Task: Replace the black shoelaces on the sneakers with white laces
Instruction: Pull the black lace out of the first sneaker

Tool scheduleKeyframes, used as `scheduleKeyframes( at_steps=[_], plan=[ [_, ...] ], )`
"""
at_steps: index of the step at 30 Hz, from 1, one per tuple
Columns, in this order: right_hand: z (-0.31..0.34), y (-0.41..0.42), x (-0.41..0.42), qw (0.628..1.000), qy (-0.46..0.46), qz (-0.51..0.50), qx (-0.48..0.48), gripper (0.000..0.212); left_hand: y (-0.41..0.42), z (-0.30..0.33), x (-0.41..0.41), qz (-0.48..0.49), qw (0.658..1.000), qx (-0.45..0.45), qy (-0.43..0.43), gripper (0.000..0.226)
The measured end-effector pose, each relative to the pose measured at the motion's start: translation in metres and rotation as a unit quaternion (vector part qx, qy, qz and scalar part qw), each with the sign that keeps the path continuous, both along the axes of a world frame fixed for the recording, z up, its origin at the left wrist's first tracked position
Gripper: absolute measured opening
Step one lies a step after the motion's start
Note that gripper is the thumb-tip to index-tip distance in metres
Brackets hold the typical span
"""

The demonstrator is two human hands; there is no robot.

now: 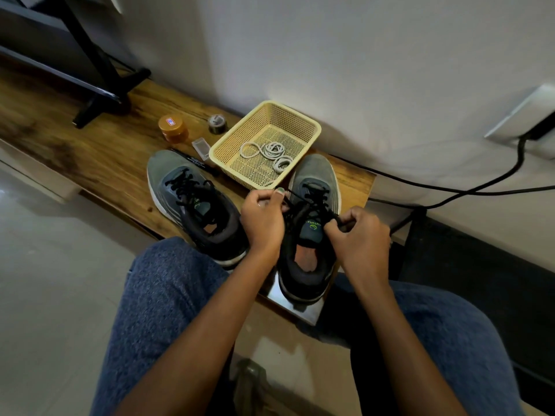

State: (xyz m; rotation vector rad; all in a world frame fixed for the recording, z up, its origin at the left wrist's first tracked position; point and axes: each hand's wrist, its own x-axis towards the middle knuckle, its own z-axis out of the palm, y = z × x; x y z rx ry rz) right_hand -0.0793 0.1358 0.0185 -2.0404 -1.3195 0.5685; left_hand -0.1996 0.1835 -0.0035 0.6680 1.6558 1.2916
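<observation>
Sitting on a wooden tabletop (99, 151) against a white wall are two grey sneakers, both threaded with black laces. The right sneaker (309, 235) is being worked on: its black lace (312, 202) is pinched on one side by the curled fingers of the left hand (264, 217) and on the other by the curled fingers of the right hand (359, 235), just above the tongue. The left sneaker (192, 202) is set just beside it, untouched, with its own lace tied. Behind and between the two toes a yellow mesh basket (303, 121) is placed, and coiled white laces (273, 153) are seen lying inside it. Near the basket's left side an orange-lidded jar (172, 127), a small round tin (217, 124), a clear plastic piece (201, 147) and a black pen (193, 162) are laid out. Denim-clad knees are seen below.
</observation>
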Motion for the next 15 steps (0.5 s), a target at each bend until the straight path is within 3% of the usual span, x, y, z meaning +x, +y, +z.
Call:
scheduleKeyframes(
  at_steps=[2,5,7,9,11,15],
  plan=[
    [0.0,0.0,0.002,1.0,-0.002,0.004,0.003,0.016,-0.003,0.003,0.0,-0.046,0.997,0.001,0.064,0.005],
    [0.001,0.0,0.0,1.0,-0.009,0.01,0.002,0.015,-0.013,0.008,0.003,-0.152,0.978,0.028,0.141,0.044],
    [0.002,0.0,-0.001,1.0,-0.015,0.014,0.002,0.015,-0.018,0.008,0.006,-0.217,0.938,0.073,0.261,0.064],
    [0.002,0.0,-0.001,1.0,-0.02,0.016,0.002,0.015,-0.021,0.008,0.008,-0.25,0.873,0.123,0.399,0.072],
    [0.002,0.0,-0.001,1.0,-0.024,0.016,0.003,0.016,-0.019,0.009,0.008,-0.253,0.827,0.17,0.472,0.066],
    [0.0,0.0,-0.001,1.0,-0.021,0.017,0.016,0.016,-0.013,-0.002,0.005,-0.259,0.773,0.215,0.537,0.028]
  ],
)
